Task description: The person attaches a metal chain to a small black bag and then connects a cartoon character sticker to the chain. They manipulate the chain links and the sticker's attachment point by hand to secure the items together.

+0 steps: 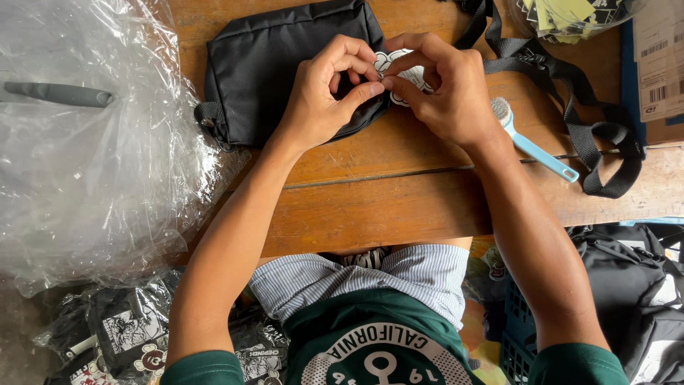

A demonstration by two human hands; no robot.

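A black fabric pouch bag [263,64] lies on the wooden table [399,199]. My left hand [328,93] and my right hand [445,85] meet at the bag's right end, fingertips pinched together on a small white and black tag [399,68] with a metal ring at the bag's zipper. The tag is mostly hidden by my fingers. A black webbing strap [584,107] runs from the bag's top off to the right.
A large crumpled clear plastic sheet [85,142] covers the left side, over a grey handle [60,94]. A light blue brush [531,142] lies right of my right hand. Packaged black bags [121,328] lie lower left, more black bags [634,285] lower right, cartons [659,57] upper right.
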